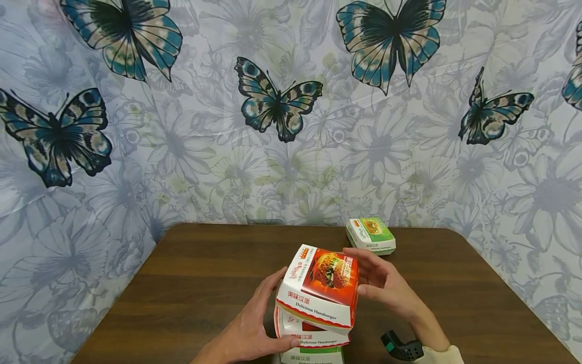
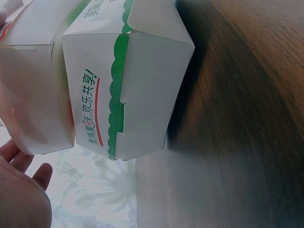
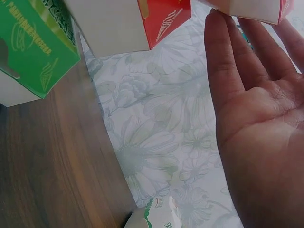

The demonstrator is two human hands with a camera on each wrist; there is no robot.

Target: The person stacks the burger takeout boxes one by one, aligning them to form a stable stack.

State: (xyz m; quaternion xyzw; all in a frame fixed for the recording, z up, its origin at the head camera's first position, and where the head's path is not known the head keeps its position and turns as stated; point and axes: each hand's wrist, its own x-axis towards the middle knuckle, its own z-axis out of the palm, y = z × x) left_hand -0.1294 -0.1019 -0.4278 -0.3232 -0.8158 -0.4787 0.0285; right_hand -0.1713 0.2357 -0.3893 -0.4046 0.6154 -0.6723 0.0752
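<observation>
Above the near tabletop (image 1: 200, 273), the lower carton (image 1: 325, 336) is gripped by left fingers (image 1: 271, 284), the upper carton (image 1: 317, 288) touched by straight right fingers (image 1: 373, 261).

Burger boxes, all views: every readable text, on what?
"Delicious Hamburger": upper red box, lower red box, bottom green box, far green box
"美味汉堡": same boxes, lower red's partly covered
"美味,欢乐共享!": bottom green box's side, first characters unclear
Other print: too small or blurred.
</observation>
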